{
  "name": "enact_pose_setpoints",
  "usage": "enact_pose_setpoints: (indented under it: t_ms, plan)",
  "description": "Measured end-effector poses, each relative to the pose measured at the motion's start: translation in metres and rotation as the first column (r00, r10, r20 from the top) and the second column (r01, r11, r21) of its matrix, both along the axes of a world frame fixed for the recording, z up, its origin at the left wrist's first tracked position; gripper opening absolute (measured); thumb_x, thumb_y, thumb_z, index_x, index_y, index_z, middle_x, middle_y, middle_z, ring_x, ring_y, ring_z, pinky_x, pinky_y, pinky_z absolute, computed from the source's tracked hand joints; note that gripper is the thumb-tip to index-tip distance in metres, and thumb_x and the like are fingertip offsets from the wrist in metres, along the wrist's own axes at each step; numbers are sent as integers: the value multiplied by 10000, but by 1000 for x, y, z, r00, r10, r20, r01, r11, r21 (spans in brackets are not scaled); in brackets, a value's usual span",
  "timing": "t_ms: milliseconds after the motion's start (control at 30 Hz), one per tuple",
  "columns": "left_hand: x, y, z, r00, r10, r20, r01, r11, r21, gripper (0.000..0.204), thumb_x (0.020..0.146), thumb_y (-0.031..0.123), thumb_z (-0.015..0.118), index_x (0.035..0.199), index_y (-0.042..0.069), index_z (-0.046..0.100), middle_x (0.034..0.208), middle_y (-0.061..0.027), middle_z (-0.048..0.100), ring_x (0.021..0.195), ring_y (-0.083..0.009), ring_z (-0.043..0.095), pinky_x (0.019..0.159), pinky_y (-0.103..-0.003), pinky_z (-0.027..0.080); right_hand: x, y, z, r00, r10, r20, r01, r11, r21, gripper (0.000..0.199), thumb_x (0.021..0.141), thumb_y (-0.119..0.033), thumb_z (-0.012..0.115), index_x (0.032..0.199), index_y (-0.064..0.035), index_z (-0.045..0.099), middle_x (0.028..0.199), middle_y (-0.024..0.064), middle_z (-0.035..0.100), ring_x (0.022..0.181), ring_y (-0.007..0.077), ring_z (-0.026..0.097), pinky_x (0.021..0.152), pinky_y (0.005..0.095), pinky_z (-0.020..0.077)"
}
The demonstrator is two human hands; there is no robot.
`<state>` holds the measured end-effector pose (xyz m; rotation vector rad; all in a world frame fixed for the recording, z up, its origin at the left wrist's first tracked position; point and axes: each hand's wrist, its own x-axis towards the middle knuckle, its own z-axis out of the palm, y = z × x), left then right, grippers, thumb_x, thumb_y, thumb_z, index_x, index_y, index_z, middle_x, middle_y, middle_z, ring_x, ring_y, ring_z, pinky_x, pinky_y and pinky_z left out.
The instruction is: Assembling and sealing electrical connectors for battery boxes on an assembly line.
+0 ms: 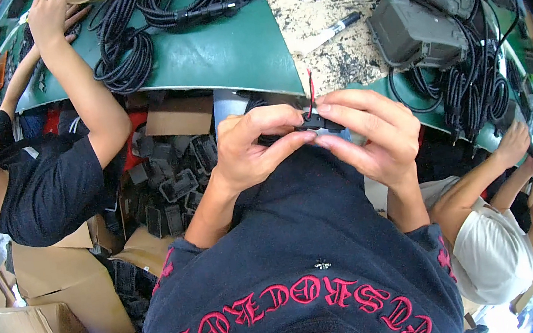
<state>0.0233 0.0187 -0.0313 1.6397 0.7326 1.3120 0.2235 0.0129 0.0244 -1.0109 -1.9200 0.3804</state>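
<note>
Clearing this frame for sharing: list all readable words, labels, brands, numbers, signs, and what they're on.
Wearer's dark T-shirt: large pink blackletter lettering, legible; not copied.
Marker pen: any print too small to read.
Co-worker's black T-shirt: white mark, too small to read.
Held black part: nothing readable.

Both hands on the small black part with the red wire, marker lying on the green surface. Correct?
Wrong on the marker: the head view shows it lying on the pale, black-speckled board. Left hand and right hand do hold the small black part with the red wire.
</note>
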Motion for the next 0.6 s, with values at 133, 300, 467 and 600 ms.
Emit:
enact_pose_setpoints:
  t_ms: [133,300,467,600]
  plan:
    - [-2,-2,2,1000,-11,-10,12,999,39,317,753,11,809,1013,-7,627,886,-96,723,744,-179,733,640,-256,582,3,-4,-4,997,76,-33,-77,997,-29,302,662,-73,829,946,-33,736,805,86,692,669,204,681,555,294,538]
    - [-3,7,7,994,-71,-78,77,994,78,316,746,16,814,1009,-9,640,893,-102,723,744,-174,729,635,-251,581,11,5,0,991,129,42,-127,991,-36,287,667,-74,817,940,-40,736,807,77,689,665,189,677,541,290,533]
    - [-9,6,22,987,-106,-118,105,994,-14,247,775,14,786,988,7,662,897,-109,723,765,-196,728,673,-275,579,13,6,6,967,204,153,-207,978,2,297,692,-93,806,978,-75,728,857,66,689,656,201,664,537,306,531]
    - [-3,-2,9,940,-105,324,256,845,-469,277,851,-65,689,1085,-28,545,965,-157,710,897,-209,698,785,-312,559,18,14,0,928,311,-207,-363,882,-300,209,780,-38,749,989,-38,740,935,113,689,800,228,682,688,322,549]
